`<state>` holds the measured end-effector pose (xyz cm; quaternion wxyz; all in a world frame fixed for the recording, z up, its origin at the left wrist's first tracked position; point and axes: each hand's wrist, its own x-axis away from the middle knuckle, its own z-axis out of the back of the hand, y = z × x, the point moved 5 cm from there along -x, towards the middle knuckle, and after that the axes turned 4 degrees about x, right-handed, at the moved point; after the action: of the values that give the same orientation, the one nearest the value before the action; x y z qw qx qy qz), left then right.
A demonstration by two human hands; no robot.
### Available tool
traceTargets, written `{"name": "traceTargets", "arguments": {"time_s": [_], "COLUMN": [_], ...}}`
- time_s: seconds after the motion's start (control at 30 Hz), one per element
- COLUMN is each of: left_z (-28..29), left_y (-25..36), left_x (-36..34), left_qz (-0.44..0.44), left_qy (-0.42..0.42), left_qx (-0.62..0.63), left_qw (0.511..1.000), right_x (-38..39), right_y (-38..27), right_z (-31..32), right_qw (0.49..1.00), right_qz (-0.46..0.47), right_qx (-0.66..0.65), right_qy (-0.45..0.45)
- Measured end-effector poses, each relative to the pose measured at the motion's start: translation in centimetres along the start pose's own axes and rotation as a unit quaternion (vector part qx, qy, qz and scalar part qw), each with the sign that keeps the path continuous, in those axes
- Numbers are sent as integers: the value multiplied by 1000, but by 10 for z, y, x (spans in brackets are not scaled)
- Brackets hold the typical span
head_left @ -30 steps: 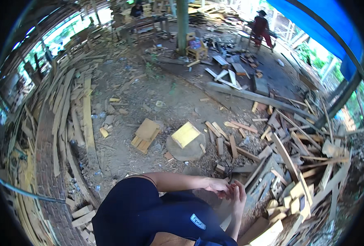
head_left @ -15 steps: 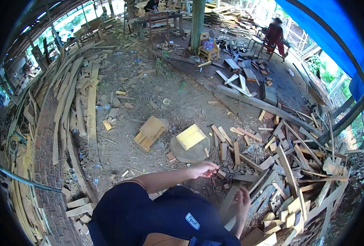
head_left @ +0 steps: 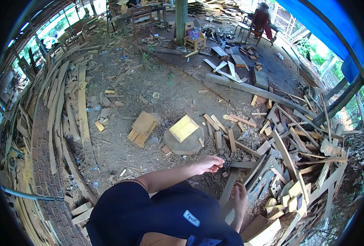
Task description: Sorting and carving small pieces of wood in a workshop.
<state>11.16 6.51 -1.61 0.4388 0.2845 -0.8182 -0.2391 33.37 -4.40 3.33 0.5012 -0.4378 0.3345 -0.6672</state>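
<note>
My left hand (head_left: 210, 164) reaches across in front of my body, palm turned inward. Its fingers are curled together, and whether something small is in them cannot be made out. Lower and further right, my right hand (head_left: 240, 194) is raised beside the grey planks (head_left: 229, 187), its fingers bent and drawn together; what they hold, if anything, is hidden. Beyond my left hand, a pale yellow wooden block of joined boards (head_left: 187, 128) rests on a round flat slab (head_left: 181, 144). To its left, a browner small wooden piece (head_left: 143, 128) sits on the dirt.
Offcuts and boards are heaped on the right (head_left: 290, 192). Long planks (head_left: 63, 98) lie along a brick edge (head_left: 42, 151) at left. A long beam (head_left: 256, 91) crosses at far right, near a post (head_left: 180, 24). A person (head_left: 260, 24) sits at a chair further back.
The whole scene has shifted left and slightly up in the view. My left hand has moved a little right, nearer my right hand, which stays nearly in place.
</note>
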Motion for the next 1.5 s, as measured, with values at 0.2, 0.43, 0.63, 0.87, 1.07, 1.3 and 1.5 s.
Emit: {"name": "traceTargets", "arguments": {"time_s": [0.2,0.43,0.63,0.87,1.07,1.3,1.5], "left_z": [10,36,58,77,86,93,90], "left_y": [4,12,12,13,18,19,21], "left_x": [4,15,27,36,41,37,34], "left_qz": [6,-11,-5,-19,-27,-22,-26], "left_qy": [9,31,52,59,62,65,58], "left_qx": [9,14,21,39,46,51,52], "left_qw": [1000,999,998,997,997,996,997], "right_x": [-2,-7,-16,-19,-22,-26,-25], "right_y": [-6,-12,-18,-30,-38,-35,-35], "right_z": [-11,-26,-44,-63,-72,-76,-75], "right_qw": [1000,1000,999,997,995,995,994], "right_qz": [11,11,33,51,66,52,56], "right_qx": [-6,10,39,46,55,66,88], "right_qy": [8,-5,-10,-42,-53,-51,-43]}}
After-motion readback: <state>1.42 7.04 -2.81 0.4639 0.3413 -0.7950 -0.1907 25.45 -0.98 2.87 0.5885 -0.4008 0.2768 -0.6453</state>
